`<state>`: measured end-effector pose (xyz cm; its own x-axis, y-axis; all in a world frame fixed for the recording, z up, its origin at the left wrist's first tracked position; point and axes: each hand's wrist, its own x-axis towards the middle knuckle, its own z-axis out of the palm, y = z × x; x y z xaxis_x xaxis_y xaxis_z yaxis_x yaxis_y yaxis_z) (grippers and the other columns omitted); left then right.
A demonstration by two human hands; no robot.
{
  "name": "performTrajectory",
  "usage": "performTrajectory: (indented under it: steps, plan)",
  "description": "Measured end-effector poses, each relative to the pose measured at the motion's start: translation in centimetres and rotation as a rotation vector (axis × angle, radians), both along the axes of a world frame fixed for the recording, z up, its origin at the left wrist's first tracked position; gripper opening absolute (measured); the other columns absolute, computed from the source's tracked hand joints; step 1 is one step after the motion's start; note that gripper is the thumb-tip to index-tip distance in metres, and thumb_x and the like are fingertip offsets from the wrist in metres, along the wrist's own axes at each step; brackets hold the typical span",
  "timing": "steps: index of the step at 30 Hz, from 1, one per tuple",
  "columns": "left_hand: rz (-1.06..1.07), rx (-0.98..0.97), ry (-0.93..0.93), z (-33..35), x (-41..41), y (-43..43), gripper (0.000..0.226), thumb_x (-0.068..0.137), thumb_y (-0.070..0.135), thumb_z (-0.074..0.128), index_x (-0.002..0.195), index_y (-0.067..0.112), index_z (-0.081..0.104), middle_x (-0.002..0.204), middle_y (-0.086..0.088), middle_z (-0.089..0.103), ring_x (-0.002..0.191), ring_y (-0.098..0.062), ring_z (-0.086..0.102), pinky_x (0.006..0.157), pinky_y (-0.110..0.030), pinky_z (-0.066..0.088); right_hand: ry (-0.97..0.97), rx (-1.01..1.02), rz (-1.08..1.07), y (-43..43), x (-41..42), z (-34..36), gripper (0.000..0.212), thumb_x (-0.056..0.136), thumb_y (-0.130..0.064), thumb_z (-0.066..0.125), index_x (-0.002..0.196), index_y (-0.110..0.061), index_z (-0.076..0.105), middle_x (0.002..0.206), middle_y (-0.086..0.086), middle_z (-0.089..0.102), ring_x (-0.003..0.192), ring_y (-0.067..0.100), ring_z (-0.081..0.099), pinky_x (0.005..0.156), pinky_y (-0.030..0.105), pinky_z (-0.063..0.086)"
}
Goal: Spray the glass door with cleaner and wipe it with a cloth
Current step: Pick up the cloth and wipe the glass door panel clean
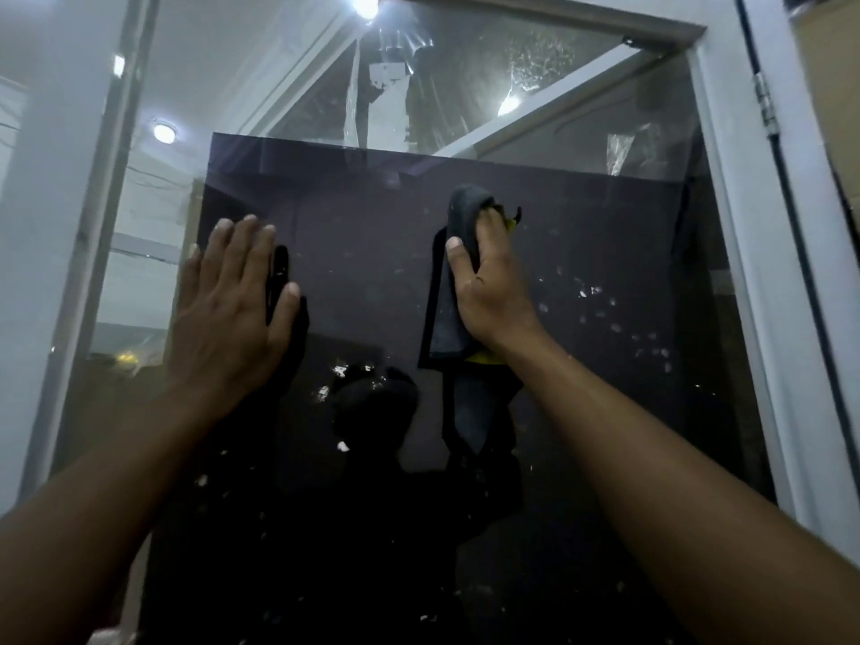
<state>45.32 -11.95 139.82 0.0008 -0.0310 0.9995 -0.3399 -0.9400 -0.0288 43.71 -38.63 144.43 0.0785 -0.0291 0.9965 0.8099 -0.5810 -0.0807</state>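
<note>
Wiping stage. The right hand (484, 281) grips a dark cloth (449, 314) and presses it against the glass door (372, 253) near mid-pane. The left hand (232, 300) lies flat, fingers straight, on the glass beside it. Pale specks (600, 314) to the right and below suggest much wiping remains. No spray bottle is visible.

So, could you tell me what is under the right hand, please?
A dark grey cloth with a yellow edge, held by the right hand against the glass door. The cloth's middle and the glass behind it are covered.
</note>
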Motion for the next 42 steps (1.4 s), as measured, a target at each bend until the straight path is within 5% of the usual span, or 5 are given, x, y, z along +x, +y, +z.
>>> performTrajectory:
  steps: [5,9,19,30,42]
  plan:
    - [0.022,-0.049,0.066,0.6,1.3,2.4,0.071,0.104,0.049,0.018,0.164,0.013,0.015,0.173,-0.006,0.009,0.16,-0.021,0.001,0.128,-0.052,0.002,0.001,-0.042,-0.331,-0.6,1.2,2.9,0.046,0.099,-0.027,0.043,0.133,0.003,0.055,0.134,0.019,0.057,0.128,0.036,0.05,0.113,0.053,0.038]
    - [0.029,-0.032,0.069,0.2,2.2,3.1,0.069,0.104,0.049,0.016,0.165,0.016,0.011,0.173,-0.002,0.003,0.159,-0.018,-0.004,0.128,-0.05,0.0,-0.048,-0.134,-0.559,0.0,2.0,3.3,0.046,0.101,-0.024,0.044,0.137,0.002,0.056,0.142,0.02,0.057,0.136,0.038,0.048,0.124,0.05,0.02]
    - [0.01,-0.024,0.029,0.2,2.6,3.3,0.067,0.105,0.044,0.02,0.164,0.015,0.014,0.173,-0.002,0.006,0.16,-0.018,-0.001,0.127,-0.048,-0.003,-0.341,-0.44,-0.588,4.4,3.0,-0.4,0.036,0.096,-0.026,0.049,0.117,-0.001,0.065,0.12,0.016,0.068,0.117,0.038,0.059,0.118,0.048,0.029]
    - [0.002,-0.007,0.018,0.4,2.3,5.4,0.065,0.104,0.039,0.024,0.163,0.012,0.022,0.172,-0.008,0.015,0.159,-0.025,0.008,0.127,-0.054,0.007,-0.39,-1.062,-0.56,9.4,2.3,-10.4,0.045,0.093,-0.032,0.051,0.131,-0.012,0.063,0.138,0.006,0.063,0.135,0.029,0.05,0.13,0.044,0.016]
    - [-0.013,-0.019,0.049,0.0,2.6,6.2,0.068,0.104,0.046,0.018,0.164,0.017,0.016,0.172,-0.004,0.01,0.159,-0.016,-0.002,0.127,-0.045,-0.002,-0.322,-0.446,-0.597,3.5,2.6,2.6,0.043,0.099,-0.026,0.047,0.127,0.002,0.062,0.133,0.022,0.064,0.128,0.041,0.056,0.12,0.048,0.03]
